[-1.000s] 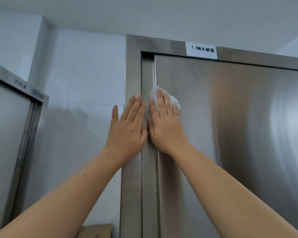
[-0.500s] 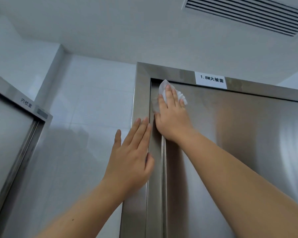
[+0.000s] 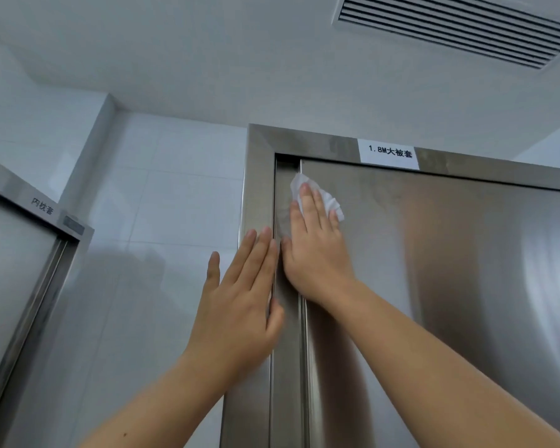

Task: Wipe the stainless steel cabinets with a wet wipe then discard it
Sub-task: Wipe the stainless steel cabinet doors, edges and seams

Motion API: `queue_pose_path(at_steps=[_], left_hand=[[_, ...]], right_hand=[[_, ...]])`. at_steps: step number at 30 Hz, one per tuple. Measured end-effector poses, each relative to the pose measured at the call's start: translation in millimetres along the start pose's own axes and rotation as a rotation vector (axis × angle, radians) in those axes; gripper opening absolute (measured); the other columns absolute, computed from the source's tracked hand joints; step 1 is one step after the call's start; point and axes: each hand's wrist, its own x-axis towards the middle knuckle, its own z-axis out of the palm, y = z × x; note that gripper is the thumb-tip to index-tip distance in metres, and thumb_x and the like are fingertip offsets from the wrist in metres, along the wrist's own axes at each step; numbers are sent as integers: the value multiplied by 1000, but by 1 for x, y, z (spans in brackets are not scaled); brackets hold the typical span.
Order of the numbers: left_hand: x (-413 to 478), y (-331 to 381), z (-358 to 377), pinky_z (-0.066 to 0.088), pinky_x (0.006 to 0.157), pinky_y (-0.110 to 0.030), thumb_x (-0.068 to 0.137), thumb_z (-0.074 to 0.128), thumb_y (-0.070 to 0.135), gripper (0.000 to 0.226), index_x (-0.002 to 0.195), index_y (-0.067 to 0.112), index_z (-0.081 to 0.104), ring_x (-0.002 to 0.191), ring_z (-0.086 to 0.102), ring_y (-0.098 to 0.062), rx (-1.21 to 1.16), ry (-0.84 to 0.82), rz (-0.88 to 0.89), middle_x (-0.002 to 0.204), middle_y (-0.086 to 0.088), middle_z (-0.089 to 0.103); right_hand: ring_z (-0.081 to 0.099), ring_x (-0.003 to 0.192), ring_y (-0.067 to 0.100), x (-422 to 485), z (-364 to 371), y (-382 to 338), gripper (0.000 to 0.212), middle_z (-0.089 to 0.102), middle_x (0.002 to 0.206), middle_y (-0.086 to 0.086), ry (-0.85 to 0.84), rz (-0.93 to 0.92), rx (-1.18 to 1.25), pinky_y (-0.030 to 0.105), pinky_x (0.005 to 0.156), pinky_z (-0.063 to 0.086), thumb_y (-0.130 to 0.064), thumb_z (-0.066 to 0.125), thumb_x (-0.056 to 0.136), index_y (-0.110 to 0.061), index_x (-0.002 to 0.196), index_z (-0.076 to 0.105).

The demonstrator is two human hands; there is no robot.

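While I'm looking up at the top corner of the cabinet, my right grip point(image 3: 317, 253) is laid flat on the door point(image 3: 450, 302). Its fingers are straight and close together, nothing curled, and they're pressing the wipe point(image 3: 330, 203) onto the steel. The wipe is white and crumpled. It sits under my fingers near the door's top left corner, just below the top bar of the frame point(image 3: 259, 176). Bits of it poke out past my fingertips at the top and off to the right of my little finger, and the rest is hidden under the hand. The thumb side of that grip sits right at the door's left edge.

My left grip point(image 3: 240, 305) is flat too, fingers straight, holding nothing. It rests on the frame's left upright, lower than the right one and just beside it, with its thumb over the upright's inner edge. Can't tell if the two actually touch up by the fingertips, they're that close.

Other stuff: a white label point(image 3: 389, 154) reading "1.8M" plus some Chinese characters is stuck on the top bar, up and to the right of the wipe and clear of it. A white tiled wall point(image 3: 162, 205) is left of the frame, then a second steel cabinet point(image 3: 13, 253) at the far left. There's a slatted vent point(image 3: 450, 27) in the ceiling, top right.
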Motion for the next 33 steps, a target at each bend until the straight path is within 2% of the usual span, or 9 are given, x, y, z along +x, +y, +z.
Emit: queue_pose_path(at_steps=[6, 14, 20, 27, 33], left_hand=[[-3, 2, 0, 30, 96, -60, 78, 34, 26, 64, 135, 0, 45, 131, 33, -35, 26, -5, 1, 144, -12, 39], [-3, 2, 0, 32, 95, -60, 78, 34, 26, 63, 134, -1, 46, 130, 32, -36, 44, -6, -1, 143, -13, 39], [-3, 2, -1, 28, 97, -58, 78, 34, 26, 64, 136, 0, 44, 131, 32, -36, 37, -14, -3, 144, -12, 38], [-3, 1, -1, 34, 94, -60, 77, 34, 27, 64, 133, -1, 47, 129, 37, -36, 51, -11, 10, 143, -13, 40], [-5, -1, 0, 35, 94, -61, 78, 36, 28, 63, 133, 0, 48, 129, 38, -34, 47, -13, 14, 143, -11, 41]], right_hand=[[-15, 142, 18, 9, -6, 6, 59, -16, 155, 8, -9, 7, 49, 35, 111, -11, -25, 33, 97, -10, 148, 9], [-18, 141, 26, 49, -13, 3, 60, -20, 153, 14, -39, 122, 23, 43, 113, -8, -29, 28, 99, -11, 149, 1], [-16, 142, 25, 17, -2, 3, 58, -16, 155, 12, 10, 54, 3, 42, 111, -10, -29, 29, 98, -9, 148, 7], [-17, 141, 29, 47, -12, 5, 60, -20, 153, 15, -69, 91, -48, 44, 112, -7, -30, 28, 99, -8, 148, 1], [-16, 142, 28, 37, -8, 7, 59, -18, 154, 15, -25, 60, -53, 45, 112, -7, -30, 26, 100, -9, 149, 2]])
